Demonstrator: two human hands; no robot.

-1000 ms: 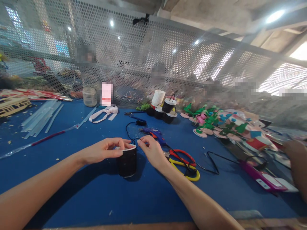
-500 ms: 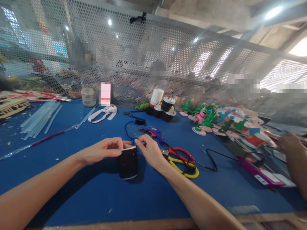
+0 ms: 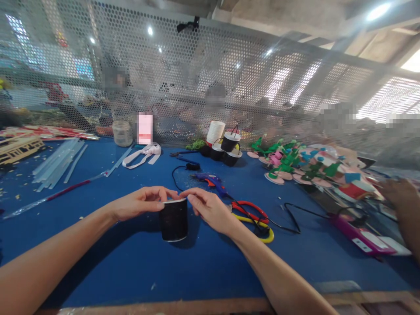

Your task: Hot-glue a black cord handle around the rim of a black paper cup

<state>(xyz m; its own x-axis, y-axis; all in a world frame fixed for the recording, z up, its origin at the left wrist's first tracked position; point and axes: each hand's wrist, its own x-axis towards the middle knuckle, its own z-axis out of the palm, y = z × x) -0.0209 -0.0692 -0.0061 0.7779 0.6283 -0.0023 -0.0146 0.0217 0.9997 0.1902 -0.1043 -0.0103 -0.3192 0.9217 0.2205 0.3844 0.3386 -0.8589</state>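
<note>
A black-covered paper cup point(image 3: 173, 222) with a white rim stands upright near the middle of the table in front of me. My left hand point(image 3: 139, 203) grips its left rim, thumb outside and fingers reaching over the opening. On the opposite side, my right hand point(image 3: 208, 208) pinches the rim, its index finger over the edge and thumb near the outer wall. Whether a small piece is also between those fingertips cannot be made out. A thin black cord point(image 3: 173, 177) runs down behind the cup. The cup's inside is hidden.
Beyond my right hand lie a blue glue gun point(image 3: 211, 180) and red-and-yellow-handled pliers point(image 3: 251, 214). Similar black cups point(image 3: 230, 142) stand behind. A purple power strip point(image 3: 361, 236), green craft pieces point(image 3: 288, 164) and another person's arm point(image 3: 402, 205) are at right; glue sticks point(image 3: 59, 164) lie left.
My right hand's fingers have shifted slightly left over the cup's rim, and the hand has flattened. My left hand keeps its hold; the cup stays nearly in place.
</note>
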